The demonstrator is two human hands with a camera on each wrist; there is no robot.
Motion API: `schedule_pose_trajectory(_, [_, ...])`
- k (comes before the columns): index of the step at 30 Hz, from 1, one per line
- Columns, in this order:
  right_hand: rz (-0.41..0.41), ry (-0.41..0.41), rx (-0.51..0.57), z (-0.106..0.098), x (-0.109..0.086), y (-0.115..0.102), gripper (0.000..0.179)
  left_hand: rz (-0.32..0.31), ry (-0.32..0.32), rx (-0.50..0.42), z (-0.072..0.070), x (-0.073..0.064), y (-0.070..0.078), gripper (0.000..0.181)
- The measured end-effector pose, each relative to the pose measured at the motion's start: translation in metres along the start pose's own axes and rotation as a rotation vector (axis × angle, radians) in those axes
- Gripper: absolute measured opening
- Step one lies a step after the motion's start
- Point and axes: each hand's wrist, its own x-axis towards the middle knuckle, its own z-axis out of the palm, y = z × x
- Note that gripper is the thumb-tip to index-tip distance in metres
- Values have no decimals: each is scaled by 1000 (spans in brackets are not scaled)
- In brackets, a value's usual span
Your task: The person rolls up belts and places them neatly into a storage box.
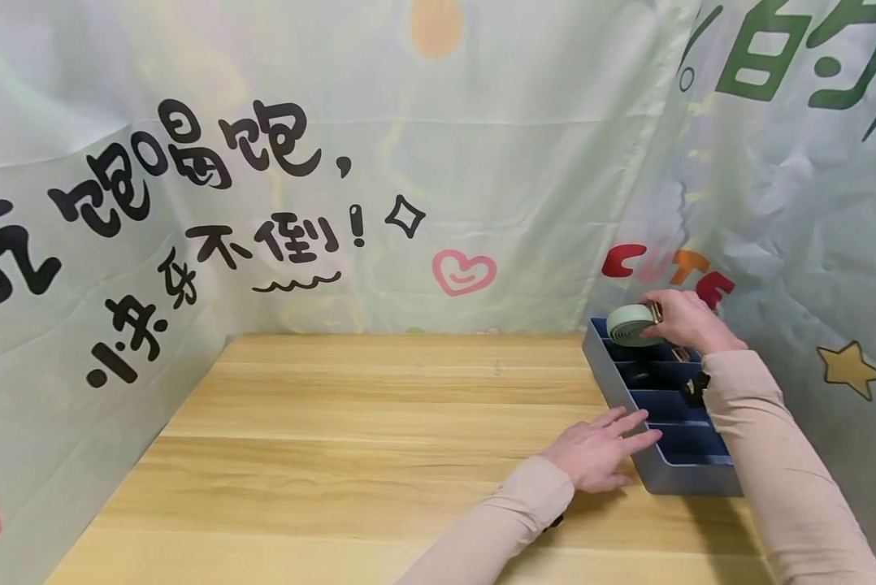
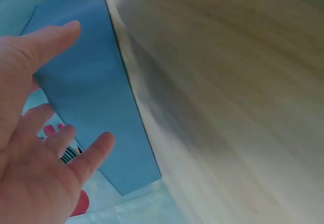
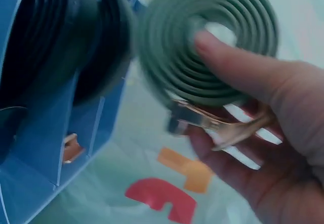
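A pale green rolled-up belt (image 1: pixel 630 326) with a gold buckle (image 3: pixel 223 127) is held in my right hand (image 1: pixel 688 318), above the far end of a blue divided storage box (image 1: pixel 690 479). The right wrist view shows the thumb on the coil and the fingers behind the buckle. Dark rolled belts (image 3: pixel 48 46) sit in the box's far compartments, one with a gold buckle (image 3: pixel 72 149). My left hand (image 1: pixel 597 452) is at the box's near left side, its fingers spread and reaching its wall (image 2: pixel 96 92); the left wrist view does not settle how firmly they touch.
The box stands at the right side of a wooden table (image 1: pixel 379 455), close to the printed cloth wall (image 1: pixel 811 268). Another cloth wall (image 1: pixel 379 301) rises behind the table. The nearer compartments (image 1: pixel 690 443) of the box show bare blue floors.
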Motion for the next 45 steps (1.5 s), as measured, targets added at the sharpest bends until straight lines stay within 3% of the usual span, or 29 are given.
schedule_pose_trajectory(5, [26, 52, 5, 12, 17, 0, 44, -16, -26, -3, -6, 2, 3, 79])
schedule_pose_trajectory(18, [56, -10, -89, 39, 43, 12, 36, -51, -16, 51, -13, 2, 5, 79])
schedule_pose_trajectory(26, [60, -74, -117, 49, 46, 23, 35, -54, -60, 33, -16, 2, 4, 80])
schedule_pose_trajectory(34, [-19, -153, -151, 52, 49, 37, 38, -42, -88, -30, -11, 1, -1, 83])
schedule_pose_trajectory(38, [-76, -158, -122, 54, 50, 48, 33, -45, -116, -76, -9, 1, -4, 85])
schedule_pose_trajectory(45, [-74, -134, -109, 55, 47, 59, 35, -51, -127, -118, -9, 3, -5, 86])
